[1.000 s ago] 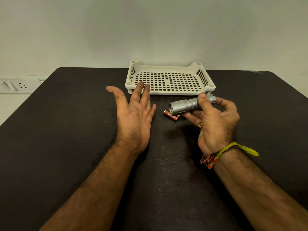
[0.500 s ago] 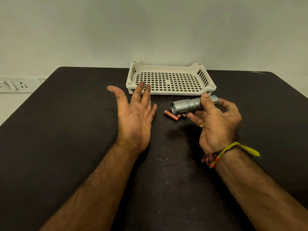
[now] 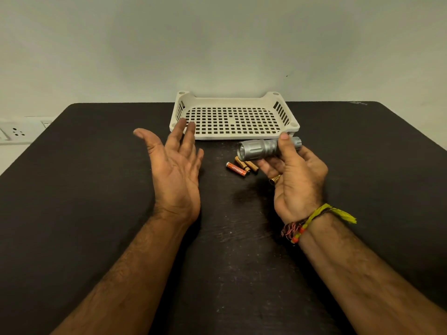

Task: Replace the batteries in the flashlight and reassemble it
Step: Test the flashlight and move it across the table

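A silver flashlight lies level in my right hand, its lens end pointing left, a little above the table. Thumb on top and fingers beneath grip its rear half. Three small orange and gold batteries lie side by side on the dark table, just below the lens end and left of my right fingers. My left hand hovers palm up to the left of the batteries, fingers spread, holding nothing.
A white perforated plastic tray stands at the back centre of the black table, just behind both hands. A wall socket panel sits off the table's left edge. A thread bracelet circles my right wrist.
My right hand has lifted the flashlight slightly, and three batteries now show beneath it where fewer were visible. My left hand has stayed put, palm up.
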